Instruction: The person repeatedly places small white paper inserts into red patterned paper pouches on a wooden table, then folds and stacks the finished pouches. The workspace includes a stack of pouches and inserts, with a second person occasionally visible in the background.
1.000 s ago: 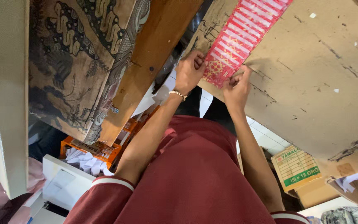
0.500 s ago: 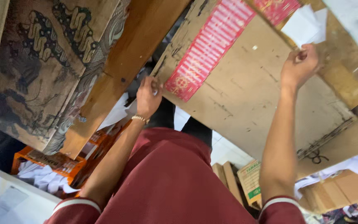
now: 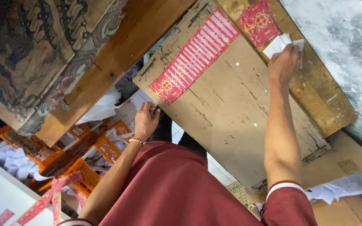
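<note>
A worn brown cardboard sheet [image 3: 239,113] lies slanted in front of me. A long strip of red patterned paper pieces [image 3: 193,62] sits on its upper left part. A separate red patterned piece [image 3: 258,21] lies at the far end. My right hand [image 3: 283,62] reaches far out and presses on folded white paper [image 3: 278,43] beside that piece, fingers closed on it. My left hand [image 3: 145,121], with a bead bracelet, is curled at the sheet's near left edge, below the strip's end. Whether it grips anything is hidden.
A wooden plank [image 3: 118,54] and dark batik cloth [image 3: 30,54] run along the left. Orange crates [image 3: 93,163] with crumpled white paper stand below. A white surface [image 3: 1,196] with red strips is at lower left. A wooden board [image 3: 315,96], a grey wall [image 3: 344,50] and cardboard [image 3: 340,209] are at right.
Both hands left the red strip. My right hand went up and right to the white paper, and my left hand dropped to the sheet's near edge.
</note>
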A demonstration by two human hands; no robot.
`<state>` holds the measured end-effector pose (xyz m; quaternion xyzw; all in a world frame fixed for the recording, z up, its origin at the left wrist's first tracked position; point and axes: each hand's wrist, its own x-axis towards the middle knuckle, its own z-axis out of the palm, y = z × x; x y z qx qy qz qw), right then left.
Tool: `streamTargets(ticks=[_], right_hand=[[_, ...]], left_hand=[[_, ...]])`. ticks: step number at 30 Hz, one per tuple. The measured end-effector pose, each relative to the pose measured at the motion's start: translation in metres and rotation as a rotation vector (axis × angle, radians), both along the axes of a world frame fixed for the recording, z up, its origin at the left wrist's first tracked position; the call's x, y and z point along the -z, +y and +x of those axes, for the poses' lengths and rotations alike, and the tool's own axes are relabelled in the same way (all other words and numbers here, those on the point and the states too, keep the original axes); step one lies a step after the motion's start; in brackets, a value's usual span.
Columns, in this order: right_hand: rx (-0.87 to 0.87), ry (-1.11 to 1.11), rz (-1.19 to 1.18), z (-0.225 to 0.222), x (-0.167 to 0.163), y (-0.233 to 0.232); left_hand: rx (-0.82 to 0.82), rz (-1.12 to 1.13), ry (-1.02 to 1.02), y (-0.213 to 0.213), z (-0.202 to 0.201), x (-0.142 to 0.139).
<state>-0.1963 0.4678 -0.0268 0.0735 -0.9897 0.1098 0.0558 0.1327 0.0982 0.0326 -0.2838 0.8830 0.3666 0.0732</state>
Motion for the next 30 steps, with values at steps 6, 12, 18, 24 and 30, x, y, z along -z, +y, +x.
streamTargets(ticks=[6, 12, 18, 24, 30], right_hand=[[-0.001, -0.078, -0.201, -0.003, -0.002, 0.015], [-0.063, 0.048, -0.079, -0.001, -0.001, 0.015], [-0.081, 0.03, -0.298, -0.012, 0.001, 0.024], [-0.107, -0.119, -0.481, -0.024, -0.004, 0.048], [0.156, -0.266, -0.99, -0.012, -0.001, 0.072]], left_hand=[[-0.066, 0.014, -0.021, 0.027, 0.012, -0.01], [-0.08, 0.005, 0.011, 0.042, 0.014, -0.018], [-0.091, -0.02, 0.035, 0.047, 0.029, -0.025], [-0.094, -0.027, 0.063, 0.044, 0.042, -0.027], [-0.084, 0.07, 0.089, 0.053, 0.038, -0.025]])
